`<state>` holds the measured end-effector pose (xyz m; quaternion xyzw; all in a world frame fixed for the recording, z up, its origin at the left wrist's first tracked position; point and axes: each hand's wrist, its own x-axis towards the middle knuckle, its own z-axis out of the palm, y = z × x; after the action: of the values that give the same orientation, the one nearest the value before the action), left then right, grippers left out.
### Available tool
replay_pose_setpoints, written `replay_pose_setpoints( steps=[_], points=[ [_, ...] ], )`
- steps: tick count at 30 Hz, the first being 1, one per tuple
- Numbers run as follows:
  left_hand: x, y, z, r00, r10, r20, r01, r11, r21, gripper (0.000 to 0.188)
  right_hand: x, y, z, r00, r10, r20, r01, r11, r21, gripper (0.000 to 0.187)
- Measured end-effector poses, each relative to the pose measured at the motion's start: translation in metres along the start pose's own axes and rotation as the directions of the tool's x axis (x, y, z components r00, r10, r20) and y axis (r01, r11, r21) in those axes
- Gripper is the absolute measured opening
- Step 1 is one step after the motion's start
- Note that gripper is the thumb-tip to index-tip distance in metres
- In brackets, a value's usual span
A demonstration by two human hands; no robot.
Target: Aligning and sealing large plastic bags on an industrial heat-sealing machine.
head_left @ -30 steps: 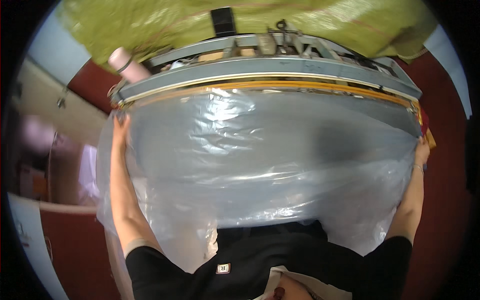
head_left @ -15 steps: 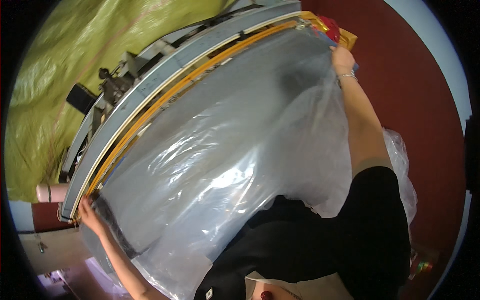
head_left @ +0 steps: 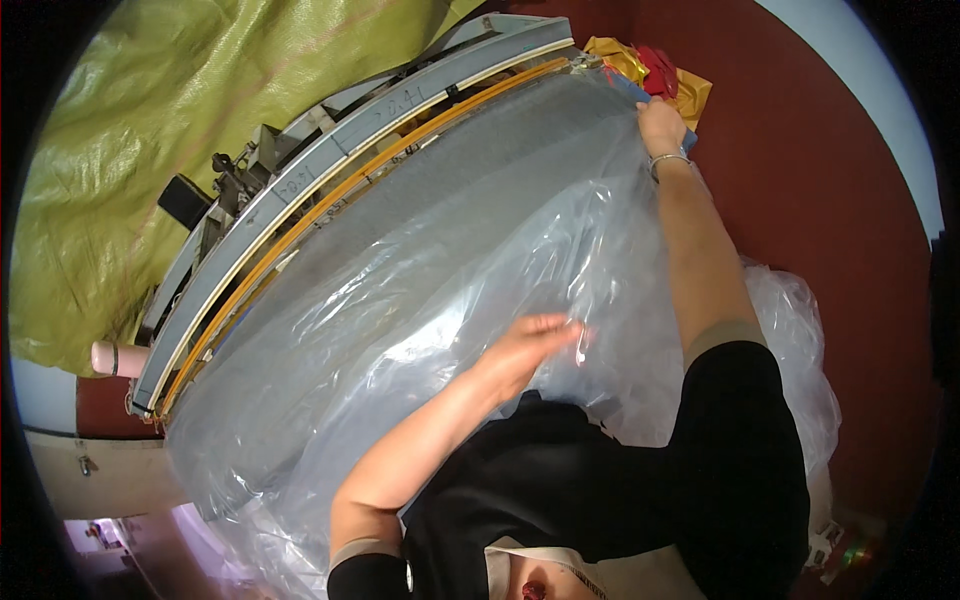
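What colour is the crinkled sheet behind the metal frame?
The crinkled sheet is yellow-green, clearest in the head view.

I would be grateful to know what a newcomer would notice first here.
Probably the shiny clear plastic sheet spread across the middle, with the left hand over it and the right hand gripping its upper right edge. Next might come the yellow-green cover at upper left, beyond the long grey frame.
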<state>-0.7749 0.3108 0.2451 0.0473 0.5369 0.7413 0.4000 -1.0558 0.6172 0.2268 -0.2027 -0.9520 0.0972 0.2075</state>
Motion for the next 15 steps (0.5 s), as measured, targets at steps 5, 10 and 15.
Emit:
replay_pose_setpoints(
  steps=[5,10,15],
  points=[
    [-0.137,0.045,-0.020,0.777,0.574,0.259,-0.619,0.771,0.148,0.027,0.000,0.006,-0.004,0.998,-0.040,0.046,0.039,0.999,0.015,0.037],
    [-0.260,0.055,-0.040,0.296,0.916,-0.269,-0.773,0.396,0.496,0.026,-0.004,0.004,-0.003,0.995,-0.067,0.075,0.065,0.998,0.022,0.039],
    [-0.248,-0.026,-0.039,0.535,0.694,-0.482,-0.338,0.698,0.631,0.025,-0.005,0.005,0.004,0.994,-0.096,0.047,0.097,0.995,-0.019,0.040]
  ],
)
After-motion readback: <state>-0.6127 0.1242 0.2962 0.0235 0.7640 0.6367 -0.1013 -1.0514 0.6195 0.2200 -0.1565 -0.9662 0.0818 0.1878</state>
